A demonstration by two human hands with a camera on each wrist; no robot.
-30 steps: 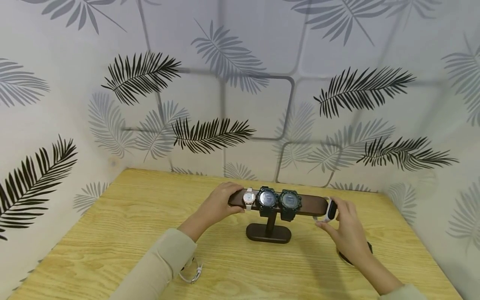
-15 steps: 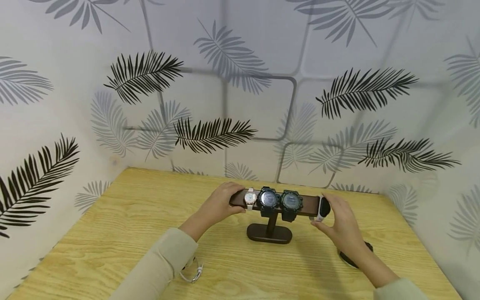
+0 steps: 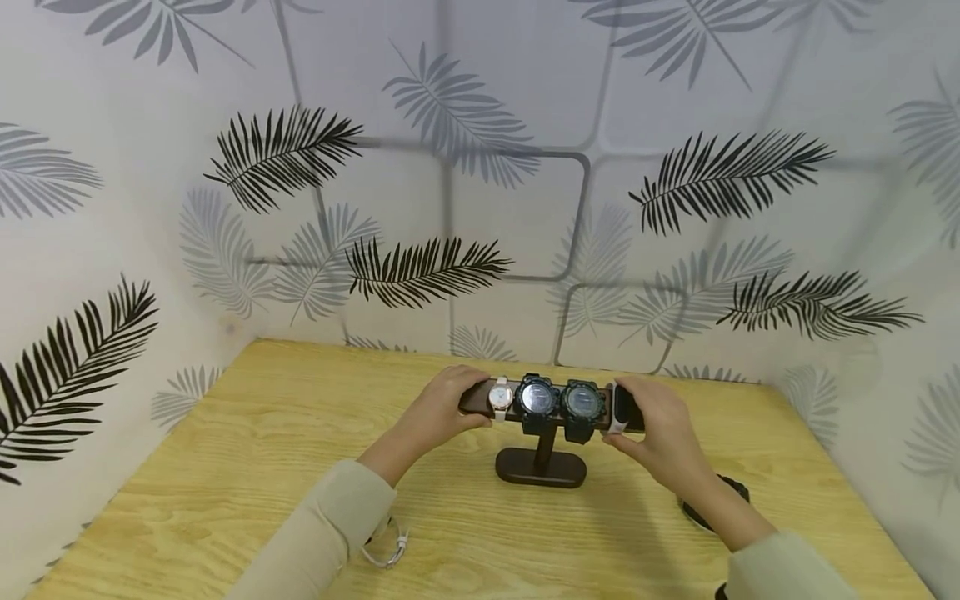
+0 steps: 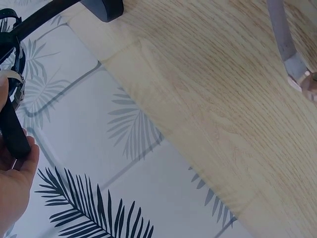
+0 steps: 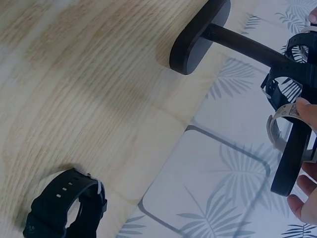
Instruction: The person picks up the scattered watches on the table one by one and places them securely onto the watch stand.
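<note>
A dark brown watch stand point(image 3: 541, 468) carries a row of watches on its bar. From the left come a small white-strapped watch point(image 3: 500, 397) and two black digital watches, one point(image 3: 537, 398) beside the other point(image 3: 582, 402). My left hand point(image 3: 438, 408) grips the bar's left end. My right hand point(image 3: 663, 429) pinches a white-strapped smart band point(image 3: 619, 408), whose loop surrounds the bar near its right end. In the right wrist view the band point(image 5: 278, 130) circles the bar, with the thumb on its strap. The left wrist view shows fingers round the bar's end point(image 4: 15, 131).
A black watch point(image 3: 731, 492) lies on the wooden table point(image 3: 225, 467) at the right, partly behind my right forearm; the right wrist view shows its strap point(image 5: 64, 203). A white-strapped watch point(image 3: 390, 550) lies by my left sleeve. A patterned wall stands behind.
My right hand has moved left, sliding the white band over the bar's right end and along it to beside the second black watch. The left hand has stayed on the bar's left end.
</note>
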